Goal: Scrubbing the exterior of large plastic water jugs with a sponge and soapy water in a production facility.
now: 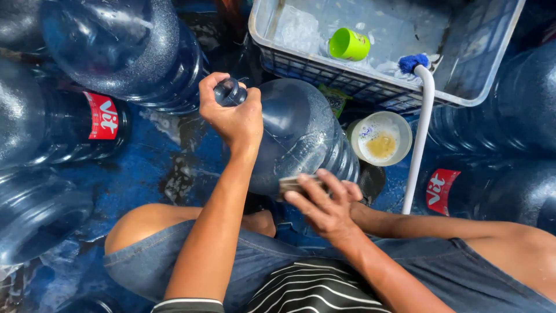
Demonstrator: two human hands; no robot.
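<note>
Left hand (234, 119) clamps the neck of the tilted blue water jug (301, 133) while right hand (324, 206) presses a scrubbing pad (295, 184) against its base; firm bracing advised on the wet floor (145, 174).

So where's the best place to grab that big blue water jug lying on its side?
Probably the narrow neck. The water jug lies tilted with its neck toward the upper left, and the left hand already wraps around it from above. The wide, wet-looking body seems too big to close a hand round; the right hand only presses a small pad against it.
</note>
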